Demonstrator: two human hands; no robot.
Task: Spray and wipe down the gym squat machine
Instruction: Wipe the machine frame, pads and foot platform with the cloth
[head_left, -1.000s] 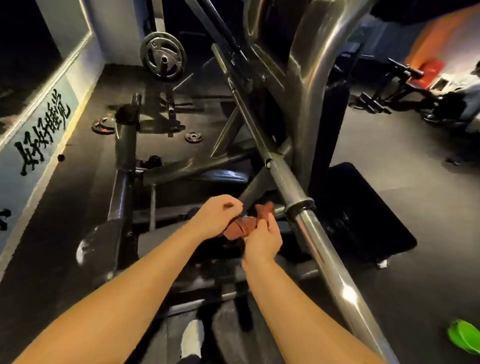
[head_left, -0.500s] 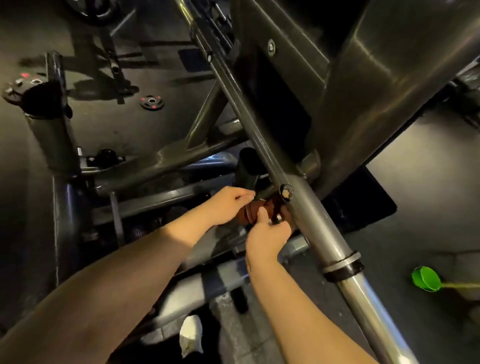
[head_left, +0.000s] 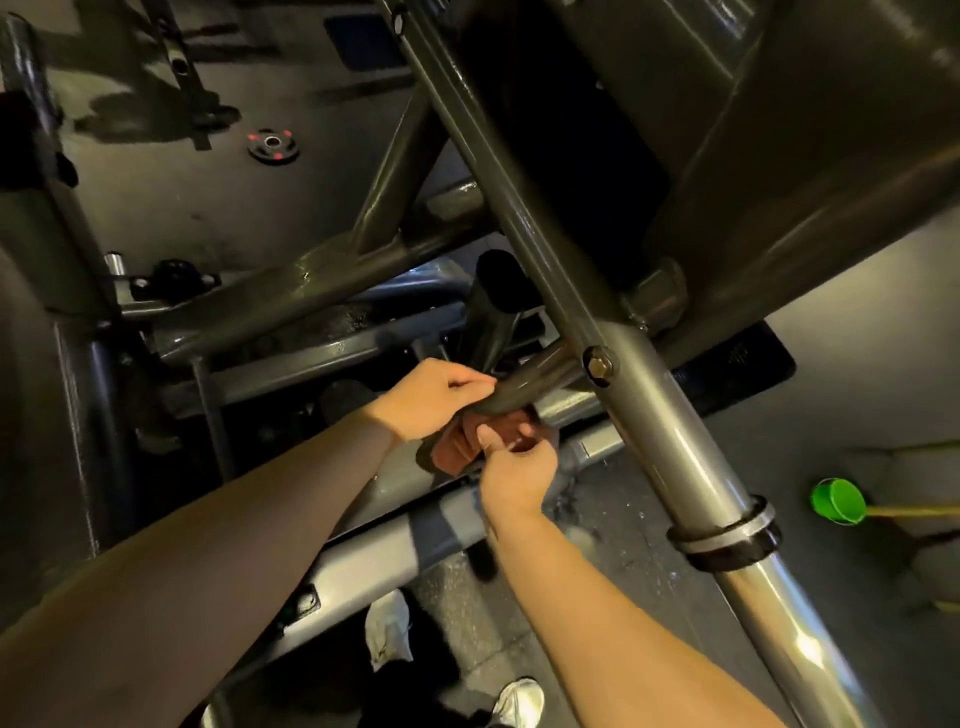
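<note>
The squat machine fills the view; its long grey bar (head_left: 670, 431) runs diagonally from top centre to bottom right, with a bolt (head_left: 600, 365) on it. A short dark cross tube (head_left: 524, 387) branches left from the bolt. A reddish-brown cloth (head_left: 460, 447) is wrapped under this tube. My left hand (head_left: 428, 397) grips the tube and the cloth from above. My right hand (head_left: 517, 470) pinches the cloth's lower end just below the tube. No spray bottle is in view.
A green cup-shaped thing on a yellow stick (head_left: 839, 501) lies on the floor at the right. A small weight plate (head_left: 272, 145) lies on the floor beyond the frame. A black collar (head_left: 724, 535) rings the bar. White shoes (head_left: 389, 626) stand below the frame rails.
The camera has leaned in and down towards the frame. Both hands have moved with the cloth from beside the bar to the short cross tube, and the cloth now wraps under it.
</note>
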